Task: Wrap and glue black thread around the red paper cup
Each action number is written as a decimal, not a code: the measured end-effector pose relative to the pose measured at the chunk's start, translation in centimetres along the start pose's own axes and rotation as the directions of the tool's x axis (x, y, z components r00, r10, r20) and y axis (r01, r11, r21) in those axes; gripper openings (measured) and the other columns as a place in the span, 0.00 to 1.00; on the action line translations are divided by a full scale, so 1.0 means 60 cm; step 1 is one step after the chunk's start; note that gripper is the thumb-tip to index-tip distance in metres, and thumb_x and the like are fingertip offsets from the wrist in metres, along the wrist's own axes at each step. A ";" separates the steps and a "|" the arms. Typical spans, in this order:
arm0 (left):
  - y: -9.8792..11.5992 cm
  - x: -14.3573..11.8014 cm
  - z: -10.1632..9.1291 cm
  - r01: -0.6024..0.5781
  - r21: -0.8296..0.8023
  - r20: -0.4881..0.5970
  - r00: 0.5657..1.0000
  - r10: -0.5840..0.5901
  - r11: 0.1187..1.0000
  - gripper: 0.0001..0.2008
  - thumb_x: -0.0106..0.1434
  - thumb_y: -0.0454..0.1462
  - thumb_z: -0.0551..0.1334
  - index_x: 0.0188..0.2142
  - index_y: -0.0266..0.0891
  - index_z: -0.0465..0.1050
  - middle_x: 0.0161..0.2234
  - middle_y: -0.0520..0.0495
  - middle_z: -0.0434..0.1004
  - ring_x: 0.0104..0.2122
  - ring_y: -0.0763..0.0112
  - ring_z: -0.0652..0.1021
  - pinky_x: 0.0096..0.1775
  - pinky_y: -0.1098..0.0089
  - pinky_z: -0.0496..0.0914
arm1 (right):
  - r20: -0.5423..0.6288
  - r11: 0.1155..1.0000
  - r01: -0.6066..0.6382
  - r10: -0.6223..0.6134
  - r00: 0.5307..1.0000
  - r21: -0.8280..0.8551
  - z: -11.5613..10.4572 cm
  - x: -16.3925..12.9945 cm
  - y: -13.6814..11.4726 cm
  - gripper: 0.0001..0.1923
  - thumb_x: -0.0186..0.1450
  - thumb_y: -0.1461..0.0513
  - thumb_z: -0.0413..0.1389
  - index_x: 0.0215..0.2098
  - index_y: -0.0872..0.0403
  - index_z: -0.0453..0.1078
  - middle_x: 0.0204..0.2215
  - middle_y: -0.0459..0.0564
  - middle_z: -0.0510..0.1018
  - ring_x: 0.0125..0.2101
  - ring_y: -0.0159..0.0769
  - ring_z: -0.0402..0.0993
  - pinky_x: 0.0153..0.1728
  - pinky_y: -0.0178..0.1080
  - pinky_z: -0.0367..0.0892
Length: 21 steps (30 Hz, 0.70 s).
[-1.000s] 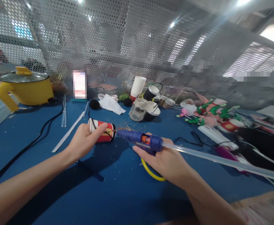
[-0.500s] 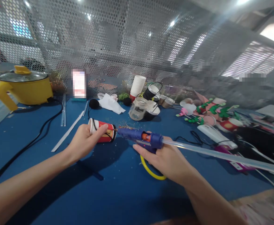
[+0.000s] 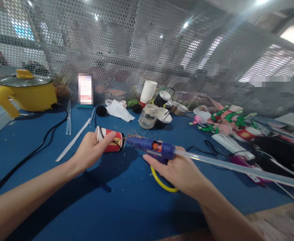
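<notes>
Your left hand (image 3: pixel 93 150) is wrapped around a red cup (image 3: pixel 109 141), held on its side just above the blue table (image 3: pixel 127 204). Your right hand (image 3: pixel 179 172) grips a glue gun (image 3: pixel 150 148) with its nozzle touching the cup's base (a clear glue stick (image 3: pixel 237 169) trails out behind). A yellow ring (image 3: pixel 162 184) lies under that hand.

Both forearms bare to the frame's edge — hands (image 3: pixel 91 152) ungloved, no rings or watch.
</notes>
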<state>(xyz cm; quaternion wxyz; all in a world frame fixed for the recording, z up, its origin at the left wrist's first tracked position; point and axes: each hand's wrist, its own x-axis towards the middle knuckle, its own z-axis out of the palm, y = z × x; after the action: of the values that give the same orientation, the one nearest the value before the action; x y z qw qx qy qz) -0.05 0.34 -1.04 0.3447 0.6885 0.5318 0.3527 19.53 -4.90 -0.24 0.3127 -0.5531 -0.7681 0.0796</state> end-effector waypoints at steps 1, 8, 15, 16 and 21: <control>0.000 0.000 0.000 0.000 0.010 0.001 1.000 0.000 1.000 0.24 0.54 0.44 0.54 0.10 0.40 0.44 0.07 0.58 0.43 0.10 0.82 0.49 0.13 0.74 0.43 | 0.003 1.000 -0.001 0.001 1.000 -0.007 0.000 0.000 0.000 0.07 0.56 0.59 0.51 0.27 0.51 0.70 0.25 0.49 0.76 0.27 0.39 0.73 0.28 0.38 0.68; -0.004 0.000 0.001 0.009 0.044 -0.009 1.000 -0.009 0.999 0.22 0.55 0.44 0.53 0.12 0.41 0.45 0.08 0.59 0.43 0.10 0.82 0.49 0.13 0.74 0.42 | 0.006 0.999 -0.015 0.016 1.000 -0.043 0.001 -0.003 0.002 0.08 0.57 0.58 0.51 0.27 0.51 0.70 0.25 0.49 0.76 0.27 0.39 0.73 0.28 0.38 0.68; -0.005 0.002 0.003 0.017 0.047 -0.003 1.000 -0.017 0.999 0.22 0.56 0.45 0.52 0.12 0.41 0.46 0.08 0.59 0.44 0.10 0.82 0.50 0.13 0.74 0.42 | 0.019 0.998 -0.026 0.027 0.999 -0.054 0.001 -0.002 -0.001 0.07 0.56 0.58 0.51 0.28 0.51 0.69 0.24 0.48 0.76 0.26 0.38 0.73 0.25 0.36 0.67; -0.005 0.002 0.003 0.020 0.045 -0.004 1.000 -0.020 0.999 0.21 0.56 0.45 0.52 0.12 0.41 0.46 0.08 0.59 0.44 0.10 0.82 0.50 0.13 0.74 0.43 | 0.032 0.998 -0.036 0.038 0.999 -0.059 0.000 -0.002 -0.001 0.08 0.56 0.58 0.51 0.27 0.51 0.69 0.23 0.48 0.76 0.25 0.38 0.73 0.24 0.36 0.67; -0.009 0.005 0.005 0.023 0.052 -0.017 1.000 -0.023 0.998 0.22 0.56 0.45 0.52 0.12 0.41 0.44 0.08 0.59 0.43 0.09 0.83 0.49 0.12 0.74 0.42 | 0.059 0.998 -0.040 0.044 0.997 -0.058 0.002 -0.004 0.004 0.09 0.57 0.57 0.50 0.28 0.52 0.69 0.22 0.48 0.75 0.23 0.36 0.72 0.22 0.35 0.65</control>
<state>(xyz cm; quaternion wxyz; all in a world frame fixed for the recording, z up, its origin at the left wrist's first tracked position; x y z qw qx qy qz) 0.00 0.70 -1.60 0.3263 0.6880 0.5515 0.3405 19.70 -5.03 -0.54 0.2720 -0.5751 -0.7673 0.0810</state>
